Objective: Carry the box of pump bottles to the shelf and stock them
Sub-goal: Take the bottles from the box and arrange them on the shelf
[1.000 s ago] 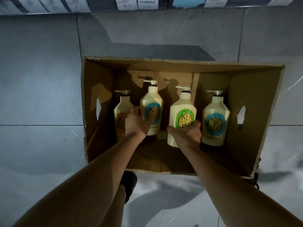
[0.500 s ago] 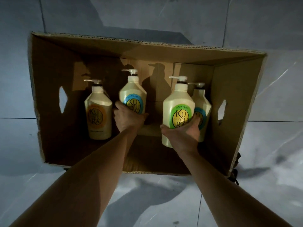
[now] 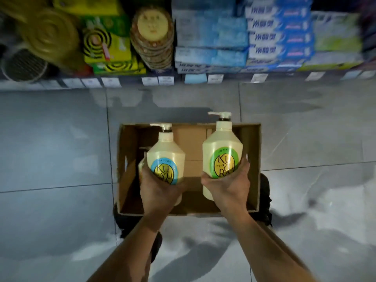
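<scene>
Left hand [image 3: 160, 192] wrapped around the lower body of the blue-label bottle [image 3: 165, 157]; right hand [image 3: 227, 184] wrapped around the green-label bottle [image 3: 222, 151], thumb on the label. Both bottles upright, pumps pointing up and away, held above the open box [image 3: 254, 159], which sits on the floor tiles just short of the shelf [image 3: 183, 80] front edge. Part of another bottle [image 3: 141, 165] shows behind the left hand, in the box's left half. Step in hand looks like carrying the pair to the shelf: keep them vertical, grip low on the body, not the pump neck, set bases down flat with labels facing out. Visible shelf row is packed with toothpaste boxes [image 3: 244, 37] and coil packs [image 3: 105, 43]; the target slot isn't in view.
</scene>
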Action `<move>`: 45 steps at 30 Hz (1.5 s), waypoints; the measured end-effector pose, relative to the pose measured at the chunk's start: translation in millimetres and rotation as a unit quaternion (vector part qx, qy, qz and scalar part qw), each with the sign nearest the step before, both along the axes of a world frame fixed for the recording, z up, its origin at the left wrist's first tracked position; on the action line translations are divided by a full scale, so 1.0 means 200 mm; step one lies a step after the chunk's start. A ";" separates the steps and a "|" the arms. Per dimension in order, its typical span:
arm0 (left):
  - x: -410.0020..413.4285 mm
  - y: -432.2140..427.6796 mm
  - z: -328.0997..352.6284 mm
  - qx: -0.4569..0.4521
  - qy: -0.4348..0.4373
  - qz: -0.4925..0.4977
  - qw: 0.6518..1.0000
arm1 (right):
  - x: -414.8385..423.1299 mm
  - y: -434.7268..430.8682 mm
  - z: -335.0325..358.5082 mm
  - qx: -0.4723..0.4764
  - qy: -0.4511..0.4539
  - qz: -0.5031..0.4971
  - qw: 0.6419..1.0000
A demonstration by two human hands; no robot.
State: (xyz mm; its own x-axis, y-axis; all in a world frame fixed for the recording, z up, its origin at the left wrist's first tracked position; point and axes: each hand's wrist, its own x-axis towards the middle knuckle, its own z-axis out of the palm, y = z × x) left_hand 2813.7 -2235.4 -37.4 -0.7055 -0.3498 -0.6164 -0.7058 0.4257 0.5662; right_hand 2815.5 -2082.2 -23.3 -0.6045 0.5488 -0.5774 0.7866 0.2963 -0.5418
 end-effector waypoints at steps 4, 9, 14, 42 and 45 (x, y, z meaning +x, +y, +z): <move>-0.17 -0.16 0.62 0.005 0.043 -0.019 0.999 | -0.15 -0.14 0.64 0.007 0.063 -0.005 0.998; -0.33 -0.34 1.42 0.008 0.112 -0.014 0.994 | -0.26 -0.30 1.40 -0.002 0.139 -0.035 0.990; -0.33 -0.46 2.03 0.010 0.186 0.000 0.983 | -0.25 -0.43 1.97 0.002 0.202 -0.033 0.979; 0.70 -1.12 3.51 -0.117 0.413 0.242 0.870 | 0.37 -1.07 3.40 -0.110 0.444 0.252 0.853; 0.72 -1.34 3.54 -0.118 0.424 0.238 0.866 | 0.38 -1.28 3.42 -0.099 0.448 0.256 0.851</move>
State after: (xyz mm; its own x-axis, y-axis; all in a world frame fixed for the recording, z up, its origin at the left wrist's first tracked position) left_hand 2957.7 -2502.9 670.6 -0.6103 -0.7713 0.1808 -0.2056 0.3747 0.9041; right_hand 2891.4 -2338.9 660.7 -0.9812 0.0272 0.1912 -0.1737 0.3080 -0.9354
